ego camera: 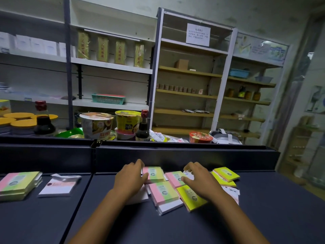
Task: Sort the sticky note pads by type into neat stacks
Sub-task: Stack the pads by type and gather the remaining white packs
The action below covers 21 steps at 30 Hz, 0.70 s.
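Observation:
A loose pile of sticky note pads lies on the dark counter [263,217]. My left hand [131,178] grips the left edge of a pink-green-yellow striped pad [155,174] at the back of the pile. My right hand [200,180] pinches a small white pad [189,176] between thumb and fingers. Beneath it lie another striped pad [162,192], a yellow pad [190,198] and a white pad [171,206]. Two yellow pads [226,174] sit at the right. Far left stand a stack of striped pads [18,184] and a stack of white pads [60,186].
A raised dark ledge [175,147] runs behind the counter. Beyond it stand instant noodle cups [96,125], soy sauce bottles [43,118], yellow lids and packets. Shelving fills the back wall. A seam [82,196] divides the counter between the sorted stacks and the pile.

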Available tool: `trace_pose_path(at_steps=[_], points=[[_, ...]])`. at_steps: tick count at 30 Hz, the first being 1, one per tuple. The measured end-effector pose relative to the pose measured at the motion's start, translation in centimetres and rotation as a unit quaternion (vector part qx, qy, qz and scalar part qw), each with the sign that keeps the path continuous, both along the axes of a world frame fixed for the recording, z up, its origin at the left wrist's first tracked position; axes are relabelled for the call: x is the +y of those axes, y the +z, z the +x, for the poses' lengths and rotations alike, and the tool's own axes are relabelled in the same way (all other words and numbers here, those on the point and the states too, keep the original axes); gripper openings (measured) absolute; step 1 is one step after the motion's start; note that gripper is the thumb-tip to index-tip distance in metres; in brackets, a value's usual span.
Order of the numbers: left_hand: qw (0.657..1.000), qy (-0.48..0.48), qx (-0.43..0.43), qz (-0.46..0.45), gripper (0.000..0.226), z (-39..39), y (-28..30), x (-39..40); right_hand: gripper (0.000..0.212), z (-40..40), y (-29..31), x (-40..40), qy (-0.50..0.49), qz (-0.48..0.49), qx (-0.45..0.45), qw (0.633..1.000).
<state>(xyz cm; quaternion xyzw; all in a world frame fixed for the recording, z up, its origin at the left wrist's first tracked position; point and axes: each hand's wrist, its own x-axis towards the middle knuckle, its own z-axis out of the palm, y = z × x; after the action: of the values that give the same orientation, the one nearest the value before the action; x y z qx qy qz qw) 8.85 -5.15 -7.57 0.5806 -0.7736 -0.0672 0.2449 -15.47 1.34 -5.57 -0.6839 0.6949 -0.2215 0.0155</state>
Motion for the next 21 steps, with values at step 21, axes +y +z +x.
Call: trace_pose_path(at_steps=[21], points=[[0.946,-0.026,0.324,-0.012,0.040,-1.6,-0.8,-1.3,0.026,-0.5,-0.8,-1.9,0.007,0.001,-0.031,0.999]])
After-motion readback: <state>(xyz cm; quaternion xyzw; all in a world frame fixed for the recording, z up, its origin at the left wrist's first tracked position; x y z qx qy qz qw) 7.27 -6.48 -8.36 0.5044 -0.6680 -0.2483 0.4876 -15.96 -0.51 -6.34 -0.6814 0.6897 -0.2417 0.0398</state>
